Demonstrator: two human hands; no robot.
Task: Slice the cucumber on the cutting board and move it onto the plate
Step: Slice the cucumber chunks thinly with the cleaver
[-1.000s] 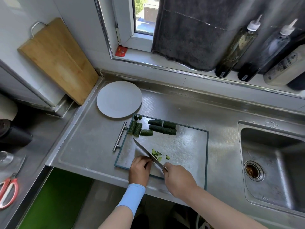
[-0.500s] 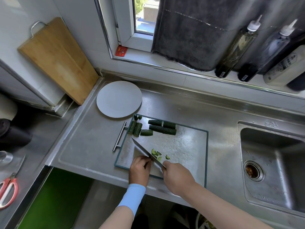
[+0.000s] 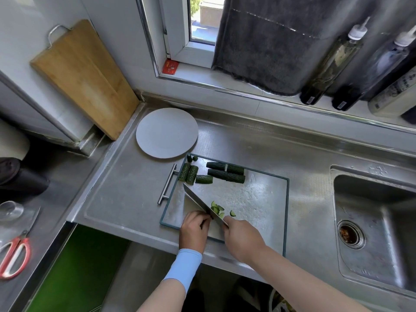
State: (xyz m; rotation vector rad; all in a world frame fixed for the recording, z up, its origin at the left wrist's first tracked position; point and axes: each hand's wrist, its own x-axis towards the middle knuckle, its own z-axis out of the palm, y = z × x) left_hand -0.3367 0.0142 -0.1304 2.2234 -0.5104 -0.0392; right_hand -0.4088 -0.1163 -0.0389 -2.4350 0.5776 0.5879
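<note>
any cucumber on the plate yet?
No. The plate holds nothing; the cucumber pieces and thin slices all lie on the cutting board.

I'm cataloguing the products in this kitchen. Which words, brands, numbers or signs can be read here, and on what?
No text is legible.
Red sticker on the window sill: pale print, too blurred to read.
White bottle at far right: dark print, too small to read.
Tall bottle and darker bottle beside it: small white labels near their bases, unreadable.

text: none legible | red sticker: blurred | bottle labels: blurred
</note>
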